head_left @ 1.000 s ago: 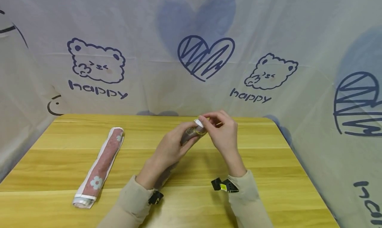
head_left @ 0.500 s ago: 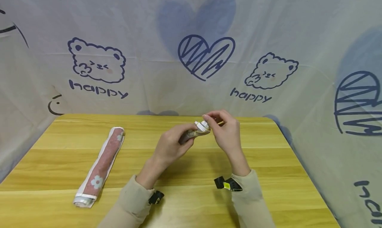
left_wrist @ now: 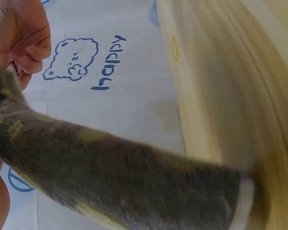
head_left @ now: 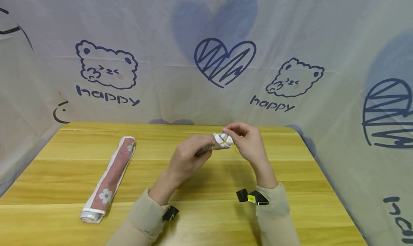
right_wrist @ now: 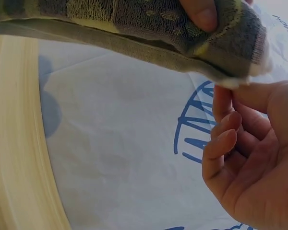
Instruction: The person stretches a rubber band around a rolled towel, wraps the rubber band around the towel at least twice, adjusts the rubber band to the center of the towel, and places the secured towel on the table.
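A rolled towel, dark grey with yellow patches, hangs at a slant above the table. My left hand grips it close to its upper end, thumb on top. At that white-edged towel end, the thumb and forefinger of my right hand pinch the rim; in the right wrist view the right hand's other fingers are curled below. A thin yellow loop shows under the right hand, apart from the towel. The left palm is mostly hidden in the head view.
A second rolled towel, pink with pale flowers and white edging, lies at the left on the wooden table. A printed cloth curtain hangs behind the table and along its sides.
The towel's upper end has swung rightward, so more of its white edge shows. My right hand has moved right and slightly nearer. The yellow loop has come into view below it.
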A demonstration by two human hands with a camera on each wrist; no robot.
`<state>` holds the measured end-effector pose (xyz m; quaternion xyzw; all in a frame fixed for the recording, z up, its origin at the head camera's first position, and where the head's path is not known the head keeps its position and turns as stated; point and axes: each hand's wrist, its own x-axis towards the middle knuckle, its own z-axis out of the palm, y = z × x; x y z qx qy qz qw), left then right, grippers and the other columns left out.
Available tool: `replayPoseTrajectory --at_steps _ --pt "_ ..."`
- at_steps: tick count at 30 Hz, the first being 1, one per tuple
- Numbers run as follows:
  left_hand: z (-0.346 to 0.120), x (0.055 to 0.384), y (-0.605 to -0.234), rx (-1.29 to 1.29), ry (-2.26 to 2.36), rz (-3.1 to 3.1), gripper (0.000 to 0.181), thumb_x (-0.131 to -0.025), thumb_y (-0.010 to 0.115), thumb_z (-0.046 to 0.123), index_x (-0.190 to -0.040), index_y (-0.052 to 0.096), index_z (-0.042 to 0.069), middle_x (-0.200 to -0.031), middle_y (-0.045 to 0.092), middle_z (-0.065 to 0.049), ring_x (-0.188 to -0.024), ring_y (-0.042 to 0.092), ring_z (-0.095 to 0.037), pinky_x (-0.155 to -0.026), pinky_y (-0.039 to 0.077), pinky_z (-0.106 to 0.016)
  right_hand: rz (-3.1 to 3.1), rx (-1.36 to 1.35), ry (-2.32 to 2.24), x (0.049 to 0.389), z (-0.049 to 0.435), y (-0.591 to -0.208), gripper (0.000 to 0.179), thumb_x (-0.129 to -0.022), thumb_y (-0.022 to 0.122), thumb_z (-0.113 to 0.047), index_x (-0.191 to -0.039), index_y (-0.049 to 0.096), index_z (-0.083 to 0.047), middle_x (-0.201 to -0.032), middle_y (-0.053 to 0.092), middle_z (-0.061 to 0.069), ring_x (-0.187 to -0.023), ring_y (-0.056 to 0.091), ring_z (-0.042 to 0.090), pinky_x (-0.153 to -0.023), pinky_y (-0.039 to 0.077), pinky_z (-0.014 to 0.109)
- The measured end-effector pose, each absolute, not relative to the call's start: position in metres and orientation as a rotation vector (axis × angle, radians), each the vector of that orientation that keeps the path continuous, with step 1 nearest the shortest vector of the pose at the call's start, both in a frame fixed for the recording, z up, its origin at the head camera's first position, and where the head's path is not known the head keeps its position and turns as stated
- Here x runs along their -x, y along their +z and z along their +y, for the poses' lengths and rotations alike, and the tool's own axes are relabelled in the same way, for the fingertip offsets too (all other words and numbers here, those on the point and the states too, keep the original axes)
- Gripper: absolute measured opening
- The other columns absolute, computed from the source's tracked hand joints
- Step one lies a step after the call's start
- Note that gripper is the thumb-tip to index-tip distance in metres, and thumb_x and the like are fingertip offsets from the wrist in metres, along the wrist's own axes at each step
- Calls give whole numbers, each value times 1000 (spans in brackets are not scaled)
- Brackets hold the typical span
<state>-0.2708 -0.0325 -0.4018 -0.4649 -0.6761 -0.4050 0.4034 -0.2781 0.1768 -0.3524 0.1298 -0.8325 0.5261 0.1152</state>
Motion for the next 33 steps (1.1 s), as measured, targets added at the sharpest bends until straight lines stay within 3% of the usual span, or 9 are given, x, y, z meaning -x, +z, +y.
replayPoseTrajectory --at_steps 5,12,19,24,33 --pt "-35 272 -405 1002 -1076 -1665 33 -79 75 -15 -109 68 -1 -107 73 -18 -99 72 -34 -92 59 -35 -2474 -411 1547 276 178 -349 10 -98 73 -11 -102 77 -2 -85 67 8 -68 52 19 -51 40 23" --pt "-38 273 -405 782 -1154 -1611 25 -78 76 -10 -102 70 -2 -104 76 -18 -92 74 -34 -89 59 -29 -2511 -519 1538 272 177 -346 9 -95 76 -13 -100 78 -5 -84 71 4 -72 56 21 -56 41 25" --pt "-35 272 -402 756 -1411 -1562 22 -81 70 -12 -101 67 -6 -105 75 -23 -89 75 -28 -70 60 -22 -2513 -580 1401 275 172 -351 7 -91 79 -8 -97 77 -5 -83 72 5 -70 55 19 -58 43 25" --pt "-32 272 -403 783 -1504 -1575 23 -80 71 -13 -101 65 -6 -105 74 -24 -91 73 -20 -70 61 -23 -2386 -539 1297 278 169 -357 8 -89 75 -2 -96 77 -5 -81 73 6 -65 53 15 -56 41 21" --pt "-32 269 -401 1001 -1176 -1793 23 -86 72 -4 -105 64 6 -110 69 -13 -87 67 -23 -66 57 -31 -2041 -578 1372 276 166 -357 5 -92 79 -6 -96 79 -3 -80 73 6 -57 51 12 -50 40 19"
